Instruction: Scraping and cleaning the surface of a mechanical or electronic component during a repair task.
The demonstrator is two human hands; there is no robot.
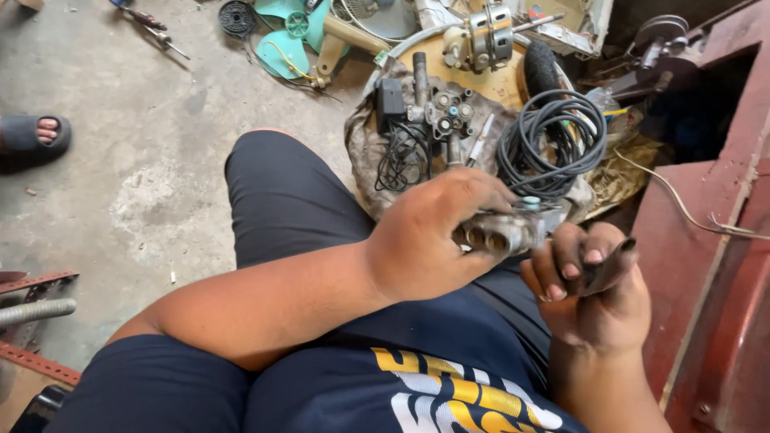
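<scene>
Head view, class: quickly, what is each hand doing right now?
Left hand: closed around a grey metal pump block.
Right hand: closed on a small dark tool; its kind cannot be told.

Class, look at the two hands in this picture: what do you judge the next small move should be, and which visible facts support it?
Probably bringing the right hand up to the grey metal part. The left hand grips that part above the lap with its round ports facing the camera, while the right hand, just below it, pinches a small dark piece that is not yet touching the part.
</scene>
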